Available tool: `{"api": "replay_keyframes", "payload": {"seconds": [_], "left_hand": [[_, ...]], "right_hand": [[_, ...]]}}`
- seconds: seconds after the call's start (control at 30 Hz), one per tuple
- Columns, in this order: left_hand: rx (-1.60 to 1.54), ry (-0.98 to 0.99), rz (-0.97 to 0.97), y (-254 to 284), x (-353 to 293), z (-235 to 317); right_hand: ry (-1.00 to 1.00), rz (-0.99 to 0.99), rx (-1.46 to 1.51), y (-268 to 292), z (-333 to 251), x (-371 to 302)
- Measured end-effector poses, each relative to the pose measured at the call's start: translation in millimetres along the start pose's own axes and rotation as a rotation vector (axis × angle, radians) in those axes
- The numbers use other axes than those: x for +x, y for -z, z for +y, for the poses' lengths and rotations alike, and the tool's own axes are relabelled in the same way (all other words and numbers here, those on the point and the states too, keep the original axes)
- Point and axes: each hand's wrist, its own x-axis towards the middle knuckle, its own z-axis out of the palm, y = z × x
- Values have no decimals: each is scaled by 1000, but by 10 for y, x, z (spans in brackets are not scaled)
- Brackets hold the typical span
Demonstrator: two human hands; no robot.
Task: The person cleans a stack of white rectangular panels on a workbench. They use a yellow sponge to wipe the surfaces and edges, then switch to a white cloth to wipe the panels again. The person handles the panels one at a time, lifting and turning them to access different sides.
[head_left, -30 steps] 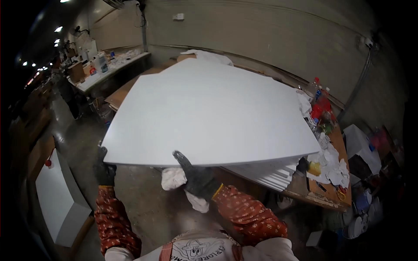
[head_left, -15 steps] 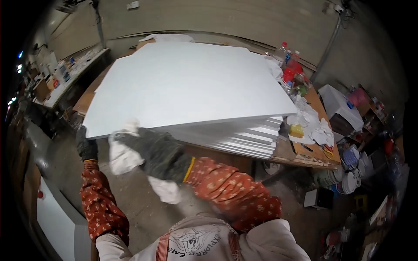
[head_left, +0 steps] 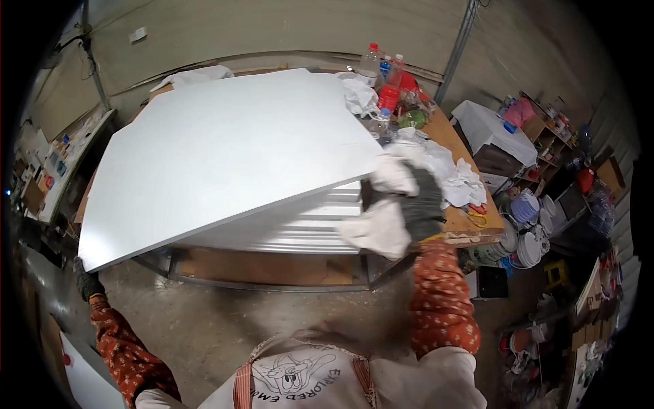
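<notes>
A large flat white panel [head_left: 231, 143] lies askew on a stack of similar panels [head_left: 303, 225], its near left corner jutting past the table. My left hand [head_left: 87, 281], in a dark glove, grips that corner from the edge; its fingertips are partly hidden by the panel. At the panel's right corner, my gloved right hand [head_left: 424, 204] holds a white cloth [head_left: 380, 228] that hangs down beside the stack. The cloth and glove are somewhat blurred and cover that corner.
On the right of the wooden table [head_left: 487, 235] are crumpled white rags [head_left: 463, 184] and several plastic bottles [head_left: 390, 88]. Buckets [head_left: 528, 249] and a black-and-white box [head_left: 489, 283] stand on the floor at right. Another white panel [head_left: 88, 371] leans at lower left.
My right hand has swept the cloth along the panel's near edge from the left part to the right corner. The panel's left corner, with my left hand on it, appears nearer to me.
</notes>
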Motion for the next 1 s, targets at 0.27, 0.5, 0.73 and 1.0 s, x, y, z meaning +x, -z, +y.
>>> {"api": "replay_keyframes", "payload": {"seconds": [0.27, 0.5, 0.73, 1.0], "left_hand": [[1423, -709, 41, -631, -838, 48], [1326, -690, -178, -1672, -1885, 322], [1222, -644, -259, -1848, -2059, 451], [1067, -848, -304, -1535, -1847, 171]], "right_hand": [[-496, -30, -360, 394, 1540, -1], [-415, -637, 106, -195, 582, 107], [-278, -685, -108, -896, 56, 150], [-377, -27, 856, 90, -58, -43]]}}
